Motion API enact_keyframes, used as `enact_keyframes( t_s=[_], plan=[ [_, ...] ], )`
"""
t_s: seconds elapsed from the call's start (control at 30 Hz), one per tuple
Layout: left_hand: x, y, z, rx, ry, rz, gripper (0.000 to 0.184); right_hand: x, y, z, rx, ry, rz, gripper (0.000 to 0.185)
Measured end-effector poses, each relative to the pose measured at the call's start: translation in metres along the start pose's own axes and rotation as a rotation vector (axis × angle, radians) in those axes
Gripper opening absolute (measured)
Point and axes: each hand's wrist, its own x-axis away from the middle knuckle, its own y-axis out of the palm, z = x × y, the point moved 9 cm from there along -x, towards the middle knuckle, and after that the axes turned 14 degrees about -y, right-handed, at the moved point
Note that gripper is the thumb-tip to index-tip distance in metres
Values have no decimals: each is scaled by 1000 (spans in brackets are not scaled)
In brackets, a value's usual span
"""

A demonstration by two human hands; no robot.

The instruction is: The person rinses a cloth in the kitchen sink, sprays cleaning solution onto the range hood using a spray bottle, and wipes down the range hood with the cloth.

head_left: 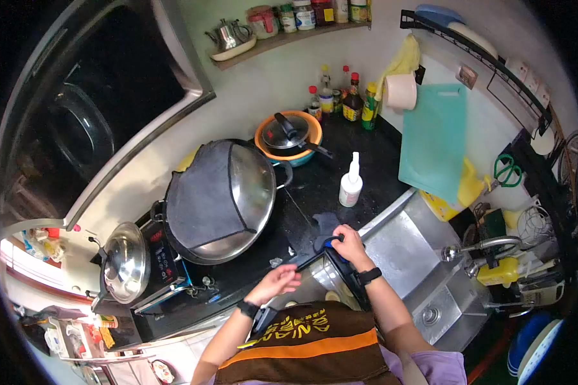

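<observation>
My right hand (349, 245) is closed at the counter's front edge, beside the sink. A small black-and-blue piece shows at its fingers, too little visible to name. A crumpled dark grey cloth (326, 226) lies on the counter just beyond this hand. Directly below it is a black-rimmed metal container or drawer (321, 277), partly hidden by my apron. My left hand (280, 282) hovers over the left side of that container, fingers stretched out and holding nothing. On the counter ahead stands a white pump bottle (350, 187).
A large lidded wok (253, 186) with a grey cloth (202, 192) over its lid sits left. Behind it, a lidded pan (282, 131) rests in an orange bowl (261, 142). The steel sink (392, 240) and faucet (494, 245) are at right. A teal cutting board (433, 141) leans against the wall.
</observation>
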Motion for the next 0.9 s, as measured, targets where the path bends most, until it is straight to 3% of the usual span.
enact_keyframes(
  t_s=[0.1, 0.13, 0.17, 0.23, 0.27, 0.3, 0.37, 0.43, 0.53, 0.6, 0.77, 0.9],
  plan=[
    [-20, 29, 7, 426, -223, -76, 72, 9, 1, -72, -367, -111, -143, 10],
    [-19, 46, 19, 469, -240, -195, 59, 11, 5, -99, -411, -181, -235, 10],
    [-34, 39, 11, 470, -237, -197, 59, 14, 11, -126, -457, -251, -327, 11],
    [-71, 33, -6, 547, -138, -425, 50, 21, 26, -148, -507, -226, -438, 13],
    [-72, 27, -4, 405, 23, -346, 31, 23, 31, -139, -487, -129, -490, 15],
    [-70, 22, -19, 543, -118, -332, 30, 25, 36, -128, -466, -32, -540, 18],
    [-55, 18, -26, 672, -225, -213, 32, 8, 17, -107, -592, -70, -256, 28],
    [-35, 9, -22, 694, -157, -296, 29, -7, -10, -63, -502, -11, 37, 35],
    [0, -21, -22, 657, -67, -54, 29, -23, -48, 6, -224, 69, 281, 39],
    [23, -41, -28, 585, -100, 129, 31, -35, -58, 29, -109, 45, 304, 39],
    [45, -86, -76, 816, 4, 123, 30, -52, -38, 42, -149, 87, 251, 33],
    [64, -116, -121, 989, 86, 213, 28, -47, -22, 58, -103, 40, 324, 41]
  ],
)
